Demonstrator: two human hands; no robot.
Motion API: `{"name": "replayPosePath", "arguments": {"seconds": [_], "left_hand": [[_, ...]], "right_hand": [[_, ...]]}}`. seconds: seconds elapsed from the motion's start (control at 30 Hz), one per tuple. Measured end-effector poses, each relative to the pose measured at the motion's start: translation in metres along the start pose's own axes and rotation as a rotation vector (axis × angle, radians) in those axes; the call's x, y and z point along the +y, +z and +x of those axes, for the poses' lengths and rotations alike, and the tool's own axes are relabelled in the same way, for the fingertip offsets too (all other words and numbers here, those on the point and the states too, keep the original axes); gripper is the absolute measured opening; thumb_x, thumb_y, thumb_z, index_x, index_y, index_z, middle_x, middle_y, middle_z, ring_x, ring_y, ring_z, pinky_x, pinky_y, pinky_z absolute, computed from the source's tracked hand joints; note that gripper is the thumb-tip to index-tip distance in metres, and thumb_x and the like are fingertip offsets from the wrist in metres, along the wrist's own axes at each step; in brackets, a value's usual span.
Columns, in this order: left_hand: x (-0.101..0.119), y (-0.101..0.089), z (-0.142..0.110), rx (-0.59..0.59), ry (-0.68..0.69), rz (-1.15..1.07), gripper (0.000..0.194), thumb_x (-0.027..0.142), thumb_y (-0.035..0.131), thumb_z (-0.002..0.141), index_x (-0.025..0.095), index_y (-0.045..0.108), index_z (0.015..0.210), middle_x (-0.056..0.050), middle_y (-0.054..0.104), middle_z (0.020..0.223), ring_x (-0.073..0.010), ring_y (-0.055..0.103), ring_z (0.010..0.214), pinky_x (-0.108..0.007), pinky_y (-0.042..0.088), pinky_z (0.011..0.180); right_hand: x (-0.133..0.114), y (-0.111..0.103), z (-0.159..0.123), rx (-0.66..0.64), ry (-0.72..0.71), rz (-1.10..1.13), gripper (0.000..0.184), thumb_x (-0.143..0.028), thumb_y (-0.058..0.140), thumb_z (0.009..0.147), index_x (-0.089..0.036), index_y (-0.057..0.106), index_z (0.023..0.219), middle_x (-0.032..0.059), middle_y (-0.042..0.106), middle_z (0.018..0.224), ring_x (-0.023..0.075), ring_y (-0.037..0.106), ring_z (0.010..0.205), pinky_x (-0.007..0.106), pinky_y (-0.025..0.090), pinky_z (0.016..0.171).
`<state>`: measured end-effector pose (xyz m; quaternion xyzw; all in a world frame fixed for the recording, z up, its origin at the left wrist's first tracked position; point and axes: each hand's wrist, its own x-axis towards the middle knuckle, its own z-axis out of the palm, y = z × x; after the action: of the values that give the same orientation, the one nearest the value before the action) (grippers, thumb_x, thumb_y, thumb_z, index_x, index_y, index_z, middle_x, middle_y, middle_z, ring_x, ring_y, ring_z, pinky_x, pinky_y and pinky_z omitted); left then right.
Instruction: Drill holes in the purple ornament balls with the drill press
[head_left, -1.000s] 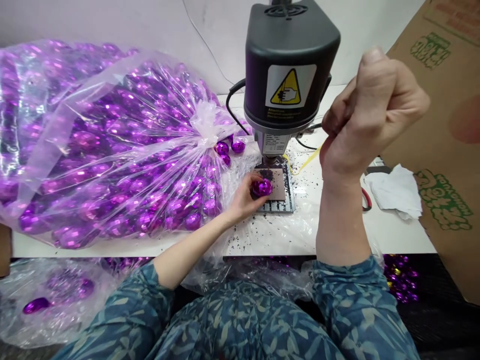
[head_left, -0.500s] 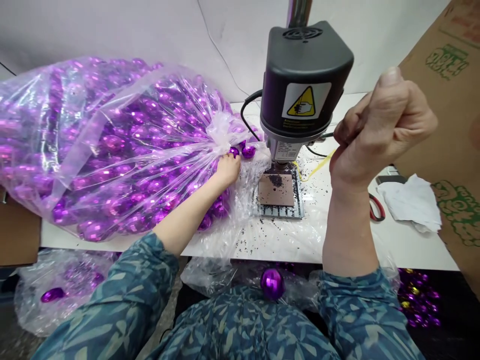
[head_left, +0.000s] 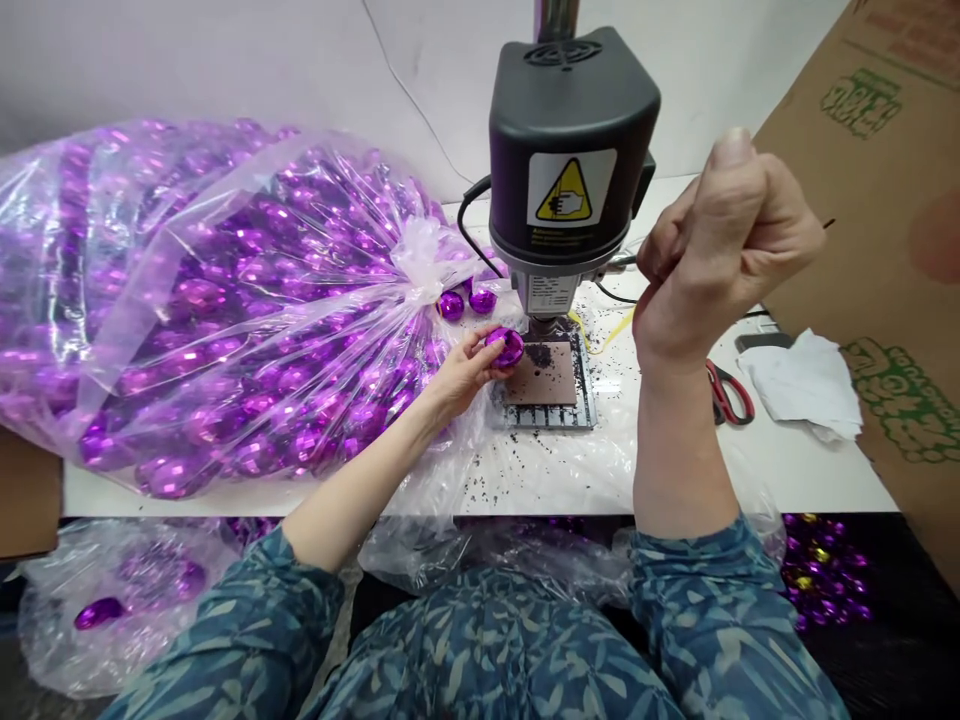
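Note:
My left hand [head_left: 469,370] pinches a shiny purple faceted ball [head_left: 505,347] between thumb and fingers. The ball is just over the left part of a brown square pad [head_left: 551,385] beneath the drill press [head_left: 574,130]. Black crumbs lie on the pad. My right hand [head_left: 731,245] is raised as a fist at the right of the press, around a thin lever [head_left: 624,260] that runs out from the machine; most of the lever is hidden. Two more purple balls [head_left: 450,305] rest beside the tied neck of a big clear bag [head_left: 247,300] full of such balls.
Red-handled scissors [head_left: 733,393] and white paper [head_left: 799,380] are right of my forearm. A cardboard box [head_left: 892,250] stands at the far right. Below the table edge, plastic bags [head_left: 142,600] hold purple balls, with more purple and gold ones [head_left: 821,575] at right.
My left hand has moved right from the bag's neck, now with a ball in it. A loose ball before my lap is gone from sight. My right hand remains closed by the press; the view shifted slightly.

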<state>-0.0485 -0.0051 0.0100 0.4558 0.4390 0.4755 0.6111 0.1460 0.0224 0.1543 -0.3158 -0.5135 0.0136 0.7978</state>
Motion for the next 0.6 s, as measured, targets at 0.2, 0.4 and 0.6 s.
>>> {"name": "replayPosePath", "arguments": {"seconds": [0.2,0.4,0.6], "left_hand": [[-0.019,0.007,0.005,0.039,-0.046,0.033,0.053,0.038,0.092,0.083,0.018,0.066,0.124,-0.007,0.078,0.102,-0.0129,0.071,0.068,-0.027,0.058,0.059],[-0.029,0.019,0.011,0.052,0.044,0.172,0.054,0.030,0.092,0.080,0.020,0.068,0.128,-0.007,0.078,0.108,-0.0141,0.070,0.075,-0.030,0.060,0.067],[-0.034,0.030,0.010,0.049,0.164,0.358,0.059,0.030,0.097,0.073,0.018,0.069,0.123,-0.004,0.074,0.096,-0.0131,0.064,0.071,-0.029,0.057,0.066]], "right_hand": [[-0.003,0.001,-0.001,0.031,-0.020,-0.052,0.063,-0.076,0.039,0.096,-0.024,0.020,0.064,-0.0061,0.029,0.048,0.0043,0.028,0.045,0.027,0.029,0.050],[-0.005,0.001,-0.001,0.044,-0.037,-0.090,0.064,-0.078,0.034,0.095,-0.024,0.019,0.064,-0.0058,0.027,0.047,0.0046,0.025,0.044,0.028,0.030,0.049],[-0.012,0.000,-0.002,0.037,-0.027,-0.052,0.063,-0.077,0.034,0.095,-0.024,0.021,0.064,-0.0055,0.028,0.048,0.0043,0.026,0.045,0.027,0.030,0.049]]}}
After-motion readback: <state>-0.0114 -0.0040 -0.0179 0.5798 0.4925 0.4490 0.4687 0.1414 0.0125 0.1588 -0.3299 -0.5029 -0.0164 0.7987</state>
